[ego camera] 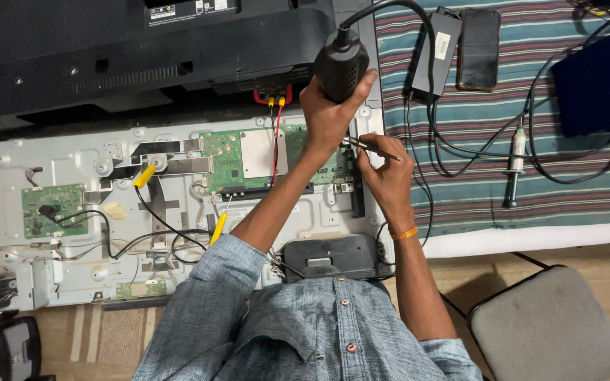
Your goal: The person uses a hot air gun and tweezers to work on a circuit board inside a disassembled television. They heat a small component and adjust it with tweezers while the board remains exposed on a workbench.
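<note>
Left hand (pixel 330 113) clamped around the handle of a black, rounded hot-air tool (pixel 340 63), matte plastic, bulbous at the top with a thick black cable (pixel 390 5) curving off its upper end; nozzle hidden behind the fingers. Right hand (pixel 384 173) just beside it, fingers pinched on slim metal tweezers (pixel 370 147), shiny and thin, tips aimed left toward the board. Orange band (pixel 404 233) on the right wrist. Both hands over the right edge of a green circuit board (pixel 224 162), flat, speckled with small parts, with a pale square shield (pixel 262 153) in its middle and red and yellow leads (pixel 276 113) running down across it. Board mounted on a broad sheet-metal back panel (pixel 72 152), dull grey, stamped with ribs and screw holes, lying flat. Smaller green board (pixel 54 208) toward the left of the panel, black wires (pixel 128 240) looping between, yellow-tipped probes (pixel 145 176) resting on the metal. Black glossy plastic rear cover (pixel 107 56) above the panel. Dark box-shaped unit (pixel 330 257) at the near edge, close to the denim shirt (pixel 305 331). To the right, a woven striped cloth (pixel 488 190) in teal and maroon, carrying a black power adapter (pixel 438 53), a dark phone (pixel 479 48), a pale-handled screwdriver (pixel 515 166) and a blue case (pixel 601 77). Grey padded stool (pixel 545 324) at the lower right
</note>
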